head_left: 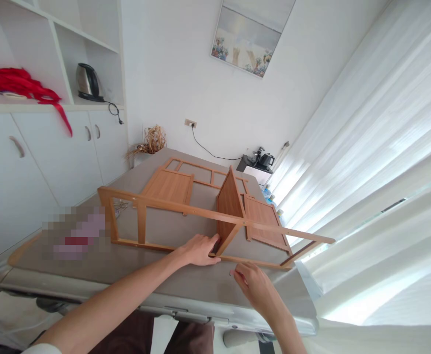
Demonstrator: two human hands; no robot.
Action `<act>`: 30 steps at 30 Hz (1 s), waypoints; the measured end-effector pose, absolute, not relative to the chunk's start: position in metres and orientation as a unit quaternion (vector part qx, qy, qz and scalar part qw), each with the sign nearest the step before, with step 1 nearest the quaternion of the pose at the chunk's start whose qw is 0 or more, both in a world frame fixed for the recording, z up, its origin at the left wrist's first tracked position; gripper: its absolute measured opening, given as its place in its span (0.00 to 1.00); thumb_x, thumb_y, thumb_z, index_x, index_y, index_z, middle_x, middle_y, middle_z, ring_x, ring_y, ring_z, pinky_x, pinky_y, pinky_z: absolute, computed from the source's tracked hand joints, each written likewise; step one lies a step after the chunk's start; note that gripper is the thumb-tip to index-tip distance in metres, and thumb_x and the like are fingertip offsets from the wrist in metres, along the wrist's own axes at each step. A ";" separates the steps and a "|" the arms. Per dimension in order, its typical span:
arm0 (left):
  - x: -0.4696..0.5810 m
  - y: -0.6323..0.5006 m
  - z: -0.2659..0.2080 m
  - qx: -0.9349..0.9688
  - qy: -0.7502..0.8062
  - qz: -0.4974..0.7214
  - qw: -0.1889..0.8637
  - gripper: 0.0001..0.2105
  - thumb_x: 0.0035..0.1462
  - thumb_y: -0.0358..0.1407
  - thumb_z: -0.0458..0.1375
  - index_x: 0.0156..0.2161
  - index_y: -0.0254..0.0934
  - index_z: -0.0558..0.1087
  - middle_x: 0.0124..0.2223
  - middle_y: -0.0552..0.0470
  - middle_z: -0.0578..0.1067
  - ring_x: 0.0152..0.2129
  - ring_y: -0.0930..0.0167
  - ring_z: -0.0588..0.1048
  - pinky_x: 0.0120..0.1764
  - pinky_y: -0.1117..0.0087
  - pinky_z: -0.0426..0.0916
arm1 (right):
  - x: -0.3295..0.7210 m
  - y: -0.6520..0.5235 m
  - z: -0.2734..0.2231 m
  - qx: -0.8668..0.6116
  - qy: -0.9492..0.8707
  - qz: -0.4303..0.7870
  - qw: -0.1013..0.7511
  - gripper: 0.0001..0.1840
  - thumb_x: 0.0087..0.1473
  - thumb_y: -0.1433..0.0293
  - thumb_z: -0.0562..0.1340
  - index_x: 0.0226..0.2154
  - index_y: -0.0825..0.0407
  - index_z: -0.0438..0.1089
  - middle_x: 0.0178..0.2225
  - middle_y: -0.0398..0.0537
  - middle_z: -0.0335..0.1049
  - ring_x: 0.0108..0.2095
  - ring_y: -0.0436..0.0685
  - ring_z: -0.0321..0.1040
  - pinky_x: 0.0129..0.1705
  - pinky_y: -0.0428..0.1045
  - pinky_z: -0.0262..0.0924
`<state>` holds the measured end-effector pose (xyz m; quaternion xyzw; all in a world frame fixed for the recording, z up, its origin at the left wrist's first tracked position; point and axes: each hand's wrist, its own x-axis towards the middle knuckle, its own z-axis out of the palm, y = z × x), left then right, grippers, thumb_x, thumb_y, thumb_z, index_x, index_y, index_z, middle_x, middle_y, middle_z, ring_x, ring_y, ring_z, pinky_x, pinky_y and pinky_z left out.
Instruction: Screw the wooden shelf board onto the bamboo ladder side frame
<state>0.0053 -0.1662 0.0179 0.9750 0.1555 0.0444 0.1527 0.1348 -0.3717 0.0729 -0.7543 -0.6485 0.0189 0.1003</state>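
A wooden side frame [193, 211] stands on its long edge across the table, its rails running left to right. Joined to it near the middle is an upright wooden panel [230, 196]. My left hand [200, 250] is closed around the frame's lower rail where the panel meets it, thumb and fingers on either side. Just right of it, near the table's front edge, my right hand [251, 282] is closed in a pinch, apart from the wood. Something tiny and dark shows at its fingertips, too small to name.
Behind lie another slatted frame [200, 172], a left panel [169, 186] and a right panel [267, 221] on the grey table [189, 231]. Loose metal hardware [121, 206] sits inside the frame's left end. A blurred patch [77, 236] covers something at left. White curtains [377, 196] hang close at right.
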 end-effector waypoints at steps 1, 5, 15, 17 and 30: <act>0.006 -0.166 0.017 0.976 0.156 0.044 0.148 0.26 0.55 0.54 0.57 0.52 0.36 0.64 0.38 0.44 0.81 0.34 0.56 0.81 0.35 0.62 0.71 | 0.137 -0.379 0.071 -0.764 -0.636 0.025 0.105 0.15 0.67 0.69 0.56 0.27 0.49 0.66 0.29 0.41 0.70 0.31 0.53 0.69 0.32 0.46 0.55; 0.008 -0.167 0.015 0.978 0.161 0.035 0.131 0.26 0.55 0.52 0.56 0.52 0.36 0.64 0.37 0.44 0.81 0.34 0.55 0.81 0.35 0.62 0.71 | 0.147 -0.409 0.061 -0.794 -0.586 0.055 0.150 0.13 0.68 0.69 0.50 0.32 0.48 0.65 0.28 0.42 0.70 0.29 0.54 0.69 0.32 0.47 0.56; -0.011 -0.170 0.021 0.981 0.151 0.023 0.122 0.23 0.54 0.52 0.56 0.48 0.37 0.66 0.34 0.48 0.80 0.31 0.57 0.80 0.34 0.63 0.71 | 0.205 -0.485 0.056 -0.807 -0.436 0.181 0.356 0.23 0.67 0.49 0.46 0.37 0.47 0.64 0.28 0.48 0.77 0.30 0.57 0.74 0.37 0.52 0.66; -0.014 -0.169 0.020 0.980 0.157 0.023 0.118 0.23 0.55 0.52 0.56 0.48 0.38 0.66 0.34 0.48 0.80 0.31 0.57 0.80 0.34 0.64 0.70 | 0.225 -0.500 0.053 -0.801 -0.405 0.159 0.410 0.26 0.66 0.46 0.47 0.35 0.48 0.65 0.28 0.50 0.77 0.29 0.58 0.74 0.35 0.52 0.67; -0.032 -0.168 0.018 0.974 0.160 0.036 0.159 0.16 0.61 0.49 0.52 0.46 0.40 0.65 0.34 0.52 0.78 0.31 0.62 0.78 0.33 0.66 0.65 | 0.316 -0.504 0.027 -0.837 -0.258 0.073 0.476 0.27 0.56 0.51 0.53 0.50 0.50 0.63 0.33 0.48 0.75 0.26 0.55 0.69 0.31 0.51 0.67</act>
